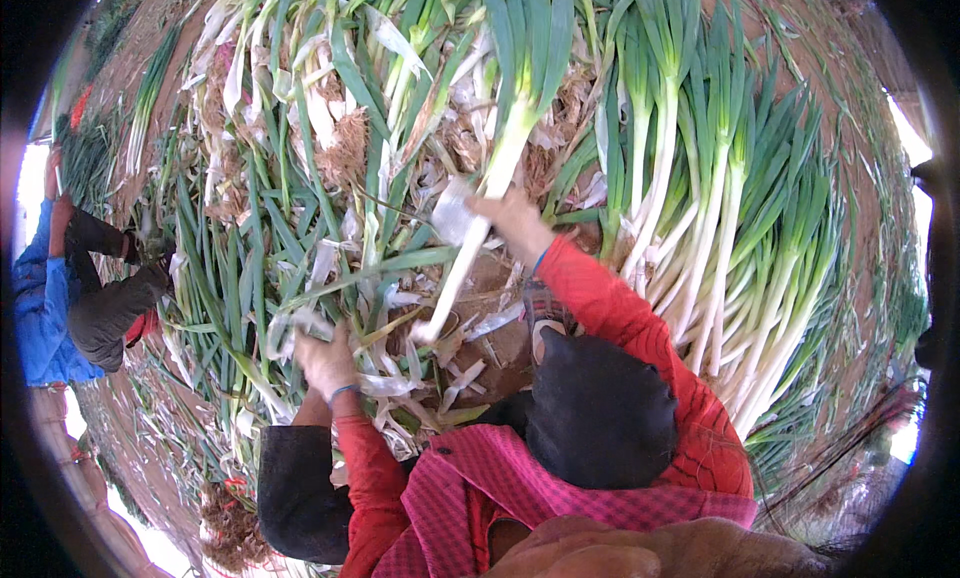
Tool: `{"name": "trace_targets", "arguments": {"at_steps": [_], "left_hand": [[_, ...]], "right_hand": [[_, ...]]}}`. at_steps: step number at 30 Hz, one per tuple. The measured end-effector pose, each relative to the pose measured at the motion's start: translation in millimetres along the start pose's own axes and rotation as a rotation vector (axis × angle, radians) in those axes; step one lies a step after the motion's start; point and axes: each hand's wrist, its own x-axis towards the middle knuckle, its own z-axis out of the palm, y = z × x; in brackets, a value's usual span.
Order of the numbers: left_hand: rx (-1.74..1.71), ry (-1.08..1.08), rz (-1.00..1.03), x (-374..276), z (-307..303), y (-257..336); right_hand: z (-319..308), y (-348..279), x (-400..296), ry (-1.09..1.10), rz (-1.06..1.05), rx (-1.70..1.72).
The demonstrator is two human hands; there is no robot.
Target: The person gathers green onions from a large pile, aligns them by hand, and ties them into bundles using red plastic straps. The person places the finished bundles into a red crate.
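Observation:
My right hand (514, 221) is closed around the pale shaft of a large green onion (502, 165). Its green leaves point away from me, and its white root end slants down toward my lap. A blurred whitish piece of skin (452, 212) shows beside my right fingers. Lower and to the left, my left hand (326, 364) pinches a stripped outer leaf (300, 330), whose whitish part is blurred. To the right of my right arm lies a row of clean green onions (720, 240) with bare white stems.
Untrimmed green onions with brown roots (341, 146) are heaped in front. Loose peelings (465, 383) litter the soil by my knees (600, 409). At the far left sits another person in blue (45, 308). A bundle with roots (229, 529) lies at lower left.

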Motion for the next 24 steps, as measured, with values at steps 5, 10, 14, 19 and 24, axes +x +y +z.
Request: {"name": "trace_targets", "arguments": {"at_steps": [5,10,14,19,24], "left_hand": [[-0.738,-0.921,0.124,-3.4,18.3,174.3],[-0.463,-0.619,0.539,-12.6,33.9,217.4],[-0.515,-0.068,0.971,-29.7,44.5,199.7],[-0.045,0.098,0.591,23.7,-26.9,134.4],[0.063,0.339,0.175,25.5,-56.4,91.3]], "right_hand": [[47.8,17.8,-48.8,-0.517,-0.032,-0.201],[20.5,17.2,-43.9,-0.612,0.436,-0.065],[6.5,17.2,-24.0,-0.288,0.296,0.809],[-35.9,0.5,12.4,0.116,0.285,0.645],[-35.4,1.5,5.7,-0.039,0.267,0.472]]}}
